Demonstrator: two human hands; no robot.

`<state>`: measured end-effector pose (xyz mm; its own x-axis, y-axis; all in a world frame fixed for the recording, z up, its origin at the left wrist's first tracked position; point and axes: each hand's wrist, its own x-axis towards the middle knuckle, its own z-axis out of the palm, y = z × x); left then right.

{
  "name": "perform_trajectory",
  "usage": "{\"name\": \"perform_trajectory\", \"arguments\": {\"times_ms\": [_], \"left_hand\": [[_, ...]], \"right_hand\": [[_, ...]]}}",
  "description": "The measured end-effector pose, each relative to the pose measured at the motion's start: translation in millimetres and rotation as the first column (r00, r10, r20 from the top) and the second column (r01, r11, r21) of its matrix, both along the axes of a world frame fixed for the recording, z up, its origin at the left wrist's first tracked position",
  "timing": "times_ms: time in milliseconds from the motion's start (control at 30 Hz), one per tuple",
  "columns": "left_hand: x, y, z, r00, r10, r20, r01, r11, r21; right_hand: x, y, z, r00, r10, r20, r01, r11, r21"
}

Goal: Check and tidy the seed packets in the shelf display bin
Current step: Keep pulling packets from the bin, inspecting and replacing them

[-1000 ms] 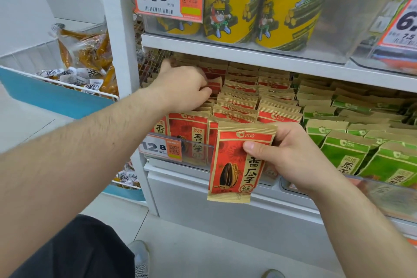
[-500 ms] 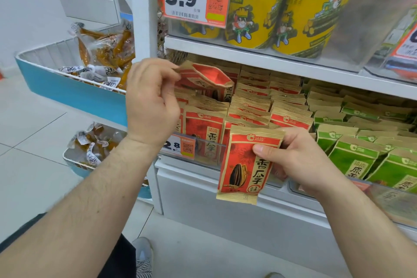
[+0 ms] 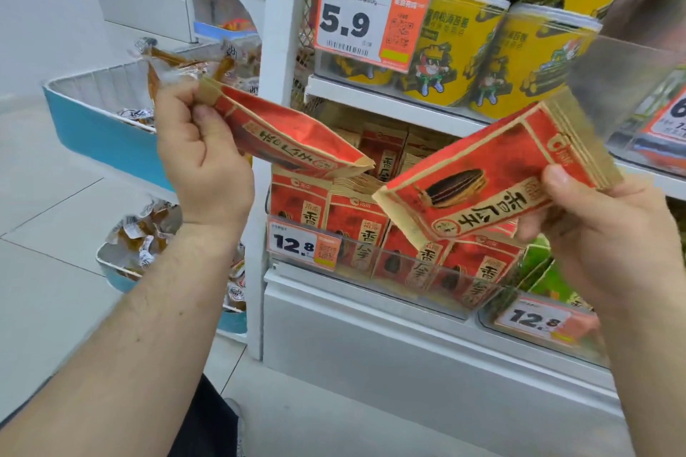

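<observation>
My left hand (image 3: 202, 159) pinches the top end of a red seed packet (image 3: 289, 137), which lies sideways in the air in front of the shelf. My right hand (image 3: 601, 234) grips a second red seed packet (image 3: 482, 174), tilted with its sunflower-seed picture facing me. Both packets are held above the clear display bin (image 3: 371, 271), where more red packets (image 3: 356, 230) stand upright in rows. The two held packets nearly meet at their lower ends.
A white shelf post (image 3: 282, 48) stands left of the bin. Yellow tubs (image 3: 464, 44) fill the shelf above, behind a 5.9 price tag (image 3: 367, 22). Green packets (image 3: 549, 271) sit to the right. Blue-and-white baskets of snacks (image 3: 107, 115) hang at the left over a tiled floor.
My left hand has pulled a red packet out of the bin and raised it leftward. My right hand has lifted and tilted its packet up toward the right.
</observation>
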<state>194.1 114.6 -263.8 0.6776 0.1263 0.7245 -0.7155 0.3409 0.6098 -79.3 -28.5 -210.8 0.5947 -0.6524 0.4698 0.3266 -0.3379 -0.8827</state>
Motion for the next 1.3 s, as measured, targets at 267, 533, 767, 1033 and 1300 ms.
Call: {"name": "perform_trajectory", "arguments": {"times_ms": [267, 533, 767, 1033, 1300], "left_hand": [[14.4, 12.2, 2.3, 0.998, 0.062, 0.015, -0.06, 0.994, -0.095], [-3.2, 1.5, -7.7, 0.995, -0.1, 0.029, 0.077, 0.892, 0.445], [-20.4, -15.1, -7.5, 0.946, -0.315, 0.077, 0.109, 0.531, 0.841], [-20.7, -30.3, -12.3, 0.92, -0.371, 0.129, 0.068, 0.473, 0.879], [-17.6, -42.4, 3.1, 0.913, -0.4, 0.075, -0.004, 0.175, 0.985]], "right_hand": [[38.0, 8.3, 9.4, 0.957, -0.257, -0.132, 0.233, 0.957, -0.174], [75.6, -5.7, -1.7, 0.895, -0.314, -0.316, 0.214, 0.925, -0.313], [101.9, -19.6, -11.6, 0.785, -0.418, -0.456, 0.247, 0.888, -0.388], [131.6, -40.0, -18.2, 0.597, -0.558, -0.577, 0.168, 0.789, -0.591], [113.4, -25.0, -25.3, 0.492, -0.851, -0.183, -0.015, 0.201, -0.979]]}}
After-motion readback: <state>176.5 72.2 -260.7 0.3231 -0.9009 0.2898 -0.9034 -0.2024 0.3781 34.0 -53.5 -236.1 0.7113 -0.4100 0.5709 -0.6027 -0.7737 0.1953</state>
